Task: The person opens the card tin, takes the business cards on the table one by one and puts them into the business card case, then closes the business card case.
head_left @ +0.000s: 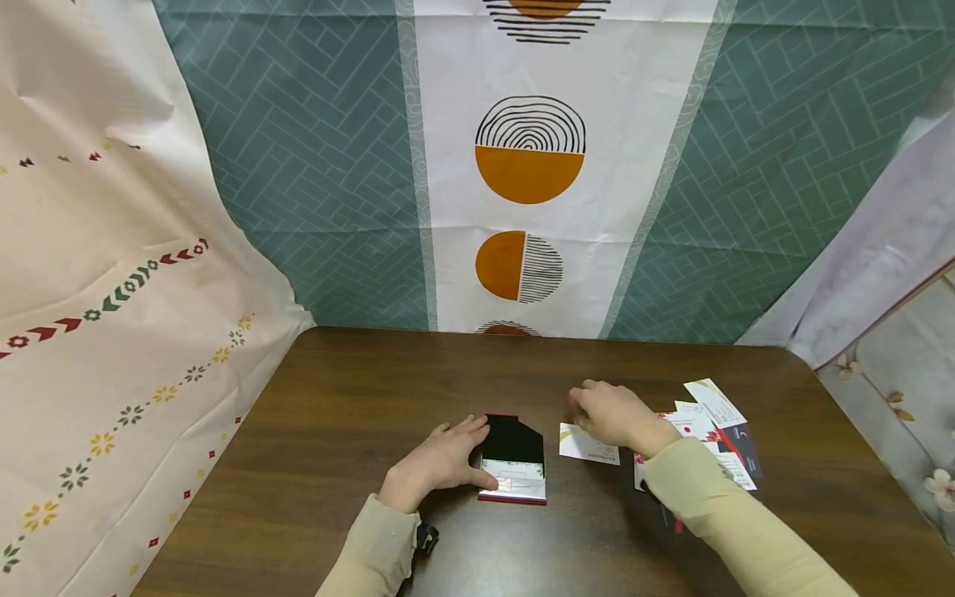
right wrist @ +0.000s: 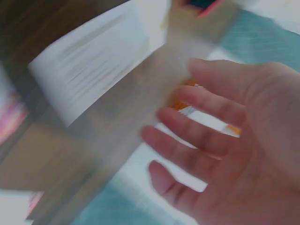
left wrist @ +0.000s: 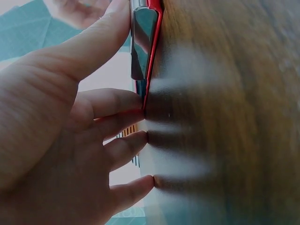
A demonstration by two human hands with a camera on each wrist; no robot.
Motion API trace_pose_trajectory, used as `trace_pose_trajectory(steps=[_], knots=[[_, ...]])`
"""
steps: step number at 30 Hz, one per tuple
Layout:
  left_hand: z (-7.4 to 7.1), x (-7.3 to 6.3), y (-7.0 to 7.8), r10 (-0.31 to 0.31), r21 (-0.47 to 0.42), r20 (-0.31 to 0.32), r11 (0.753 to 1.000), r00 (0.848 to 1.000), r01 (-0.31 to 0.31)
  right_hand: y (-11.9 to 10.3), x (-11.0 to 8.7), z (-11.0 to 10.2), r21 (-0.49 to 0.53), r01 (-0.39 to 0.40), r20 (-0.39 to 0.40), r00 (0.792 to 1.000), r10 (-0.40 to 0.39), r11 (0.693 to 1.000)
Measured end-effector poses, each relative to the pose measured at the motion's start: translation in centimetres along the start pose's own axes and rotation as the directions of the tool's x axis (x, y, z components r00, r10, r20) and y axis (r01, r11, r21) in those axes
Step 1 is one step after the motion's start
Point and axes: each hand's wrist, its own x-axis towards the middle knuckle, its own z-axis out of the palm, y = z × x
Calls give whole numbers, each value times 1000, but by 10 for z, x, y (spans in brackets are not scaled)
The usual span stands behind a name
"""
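Note:
An opened card holder [head_left: 515,444] with a dark lining and red edges lies on the table; a white card [head_left: 515,470] shows in its silver tray. Beside it on the left, my left hand [head_left: 440,462] spreads its fingers, the thumb lying over the tray's corner. Its fingertips [left wrist: 147,183] touch the tabletop and the holder's edge in the left wrist view. My right hand [head_left: 613,414] hovers just over a loose white business card [head_left: 589,448], its fingers apart and holding nothing. That business card [right wrist: 98,61] lies beyond the fingertips in the blurred right wrist view.
Several overlapping business cards [head_left: 712,404] in white, red and dark colours lie on the right, partly hidden under my right forearm. The brown wooden table [head_left: 358,390] ends at a patterned curtain [head_left: 343,207]; cloth hangs at both sides.

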Motion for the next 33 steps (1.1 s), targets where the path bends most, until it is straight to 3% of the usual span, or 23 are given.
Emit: trace_pose_trajectory(steps=[12,18,22,27,30,33], knots=[[1,1,0,5,1,-4,1000,1000,-5,92,-52,0,-158,-113,-28,994,110,981],[1,1,1,10,-8,-4,1000,1000,-10,124,-76,-5,-211,-248,-26,968,248,946],[1,0,0,7,-11,-8,1000,1000,-7,145,-87,-6,-188,-376,-10,925,381,907],[1,-2,-1,2,-8,-11,1000,1000,-2,165,-95,0,-83,-556,54,826,561,827],[1,-2,-1,5,-14,-9,1000,1000,-5,172,-96,2,-38,-621,119,775,620,783],[1,-3,-1,5,-18,-8,1000,1000,-5,176,-96,4,-18,-648,172,748,641,761]])
